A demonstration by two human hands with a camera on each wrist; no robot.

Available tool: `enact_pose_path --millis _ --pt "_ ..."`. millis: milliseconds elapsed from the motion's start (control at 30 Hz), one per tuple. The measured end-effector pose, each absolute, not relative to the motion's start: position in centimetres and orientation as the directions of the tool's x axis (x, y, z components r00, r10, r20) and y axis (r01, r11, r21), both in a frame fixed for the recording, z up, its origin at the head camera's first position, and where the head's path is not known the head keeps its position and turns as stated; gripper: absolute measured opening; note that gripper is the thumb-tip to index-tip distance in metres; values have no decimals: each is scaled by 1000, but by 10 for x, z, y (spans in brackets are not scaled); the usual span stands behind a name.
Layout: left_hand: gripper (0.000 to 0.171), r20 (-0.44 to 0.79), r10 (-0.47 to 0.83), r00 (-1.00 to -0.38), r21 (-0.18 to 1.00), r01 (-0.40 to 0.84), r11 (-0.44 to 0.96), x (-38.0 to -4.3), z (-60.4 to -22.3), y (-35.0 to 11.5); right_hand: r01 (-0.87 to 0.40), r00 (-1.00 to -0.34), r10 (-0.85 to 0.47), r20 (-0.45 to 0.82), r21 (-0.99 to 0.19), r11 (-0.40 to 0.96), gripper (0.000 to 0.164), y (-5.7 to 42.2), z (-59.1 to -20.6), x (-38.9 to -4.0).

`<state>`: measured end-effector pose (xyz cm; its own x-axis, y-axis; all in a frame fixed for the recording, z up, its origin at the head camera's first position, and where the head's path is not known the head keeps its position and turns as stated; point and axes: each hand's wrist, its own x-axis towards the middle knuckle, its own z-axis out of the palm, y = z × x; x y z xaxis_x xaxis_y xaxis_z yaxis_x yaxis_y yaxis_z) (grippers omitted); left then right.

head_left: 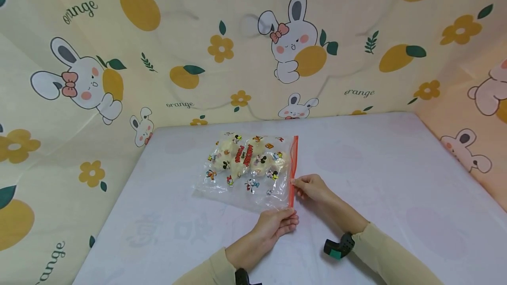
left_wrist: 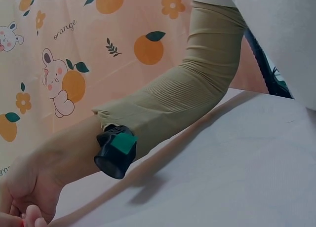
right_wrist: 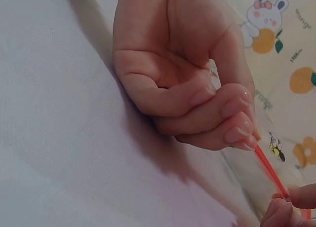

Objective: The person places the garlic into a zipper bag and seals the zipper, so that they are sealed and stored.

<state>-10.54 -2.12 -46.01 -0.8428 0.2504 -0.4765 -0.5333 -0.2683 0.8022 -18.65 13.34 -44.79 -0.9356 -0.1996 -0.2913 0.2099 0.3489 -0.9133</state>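
A clear zip bag (head_left: 241,192) printed with small cartoon figures lies flat on the table, several pale, rounded items inside; what they are is hard to tell. Its red zip strip (head_left: 294,157) runs along the right edge. My left hand (head_left: 273,228) pinches the near end of that strip between thumb and fingers. A little farther up, my right hand (head_left: 314,188) grips the same strip. In the right wrist view, the right hand (right_wrist: 182,84) has curled fingers at the red strip (right_wrist: 270,170), and left fingertips (right_wrist: 279,212) pinch it lower right.
A white-covered table (head_left: 376,166) spreads around the bag. Behind it and at both sides hangs a cloth (head_left: 245,56) with rabbits and oranges. A black wrist camera (head_left: 339,246) sits on the right forearm, over a beige sleeve (head_left: 388,254).
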Motion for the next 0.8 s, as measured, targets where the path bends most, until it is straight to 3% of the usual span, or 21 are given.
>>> enact_pose_path --millis 800 --pt "30 -485 253 -837 801 -541 -254 -104 -460 -22 275 -931 -145 -335 -905 324 29 133 -448 -199"
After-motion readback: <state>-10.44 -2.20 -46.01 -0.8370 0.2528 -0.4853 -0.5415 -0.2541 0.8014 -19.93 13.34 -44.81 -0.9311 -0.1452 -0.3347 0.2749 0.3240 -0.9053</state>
